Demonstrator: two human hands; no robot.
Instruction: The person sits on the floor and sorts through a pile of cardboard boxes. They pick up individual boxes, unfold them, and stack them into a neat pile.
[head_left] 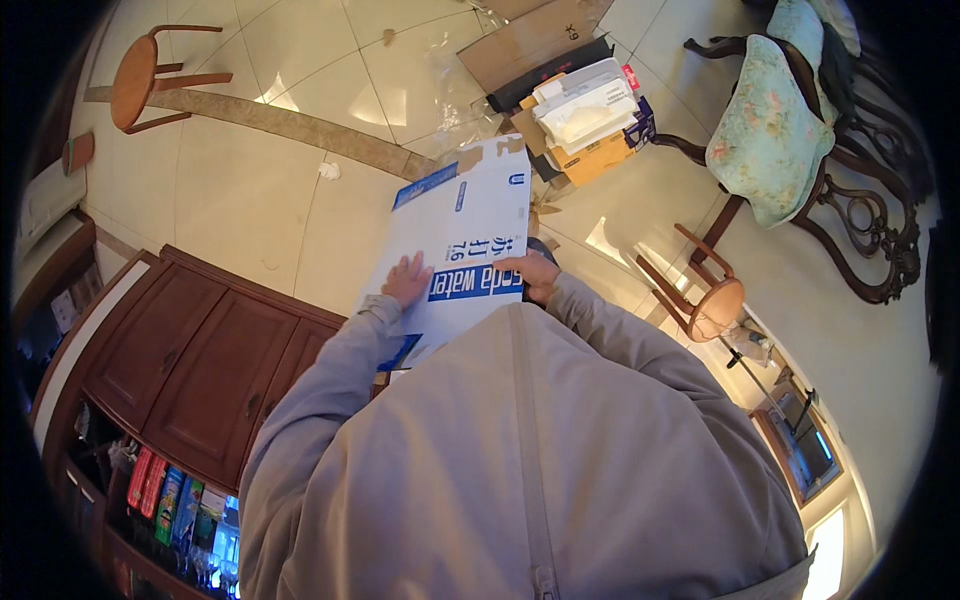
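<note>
A flattened white and blue cardboard box (452, 222) stands out in front of my body, with brown torn patches at its far end. My left hand (406, 282) lies on its face at the left, fingers apart. At the box's right edge, my right hand (532, 272) grips it, thumb over the printed face. Just beyond the box, a pile of stacked papers and packaging (585, 107) rests on the tiled floor (260, 210), beside an open brown carton flap (515, 40).
A wooden cabinet (210, 350) is close on my left, with colourful boxes (170, 497) on its shelf. A round stool (135, 90) is at far left, another (715, 305) at right, near a carved chair with floral cushions (760, 140). A white scrap (329, 171) lies on the tiles.
</note>
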